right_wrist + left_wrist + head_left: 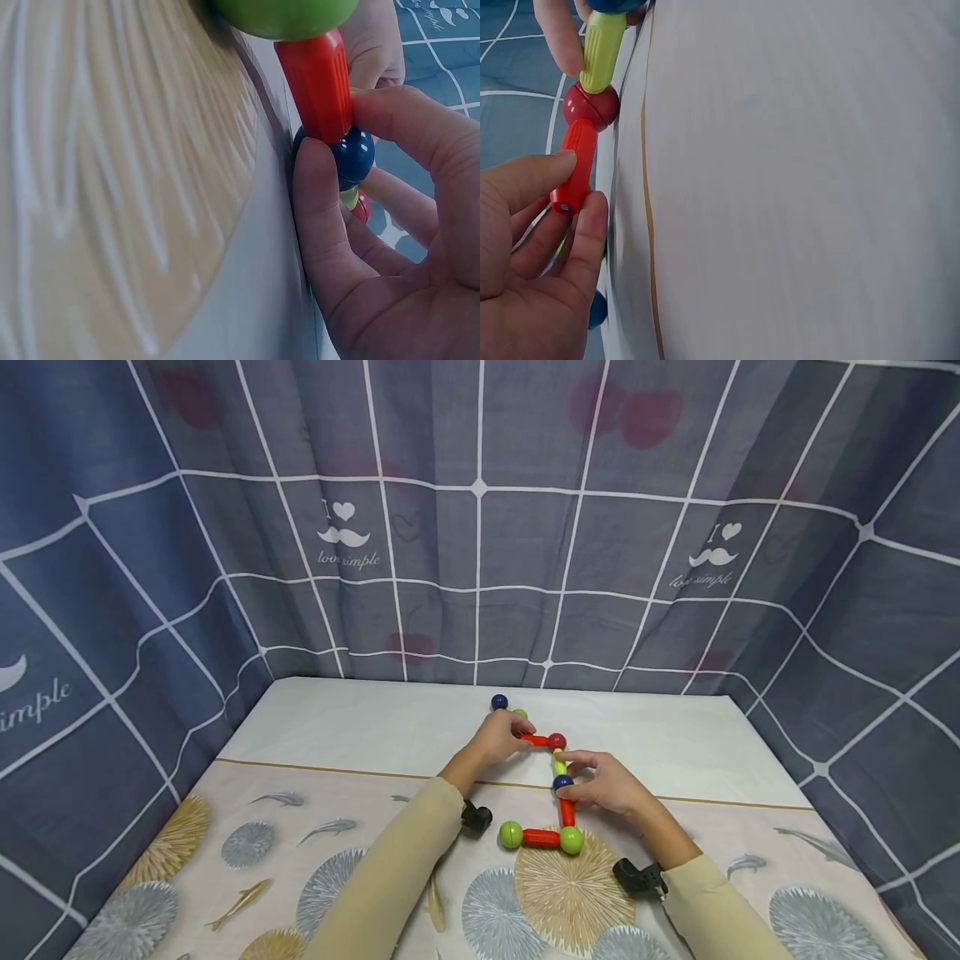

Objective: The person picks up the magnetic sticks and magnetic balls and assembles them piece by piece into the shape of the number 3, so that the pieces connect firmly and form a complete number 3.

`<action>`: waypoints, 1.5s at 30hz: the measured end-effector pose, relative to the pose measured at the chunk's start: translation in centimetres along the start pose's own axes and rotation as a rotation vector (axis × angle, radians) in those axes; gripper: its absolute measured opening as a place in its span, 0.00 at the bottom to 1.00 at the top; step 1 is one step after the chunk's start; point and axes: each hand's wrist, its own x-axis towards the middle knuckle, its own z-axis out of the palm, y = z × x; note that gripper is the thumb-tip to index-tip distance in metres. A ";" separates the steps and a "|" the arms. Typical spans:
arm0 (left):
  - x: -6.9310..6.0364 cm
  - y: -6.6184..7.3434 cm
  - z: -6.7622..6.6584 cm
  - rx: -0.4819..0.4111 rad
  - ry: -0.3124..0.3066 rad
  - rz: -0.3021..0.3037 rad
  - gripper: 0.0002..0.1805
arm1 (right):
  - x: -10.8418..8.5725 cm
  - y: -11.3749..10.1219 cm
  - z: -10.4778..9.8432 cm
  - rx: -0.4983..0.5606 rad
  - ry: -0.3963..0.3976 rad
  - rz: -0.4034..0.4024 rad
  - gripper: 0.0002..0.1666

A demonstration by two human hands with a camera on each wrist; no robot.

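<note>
My left hand (498, 739) pinches a red stick (576, 161) between thumb and fingers. One end of this stick meets a red ball (557, 741); its other end shows bare in the left wrist view. From the red ball a yellow-green stick (604, 49) leads to a blue ball (562, 783). My right hand (603, 781) grips that blue ball at its joint with another red stick (319, 82). The chain continues to a green ball (572, 840), a sideways red stick (542, 837) and a second green ball (511, 834).
Beyond my left hand lie another blue ball (499, 702) and a partly hidden green ball (519, 714). The table has a white back strip (360, 718) and a patterned cloth (262, 860). A grid-patterned curtain (435, 543) encloses the back and sides.
</note>
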 end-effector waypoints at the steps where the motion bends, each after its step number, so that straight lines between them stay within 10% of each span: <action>1: 0.0 0.0 0.0 -0.004 -0.001 -0.003 0.13 | 0.0 0.0 0.0 -0.001 0.000 0.001 0.40; 45: 0.0 -0.5 -1.1 -0.010 0.059 -0.006 0.13 | -0.1 0.3 0.1 0.008 0.027 -0.007 0.41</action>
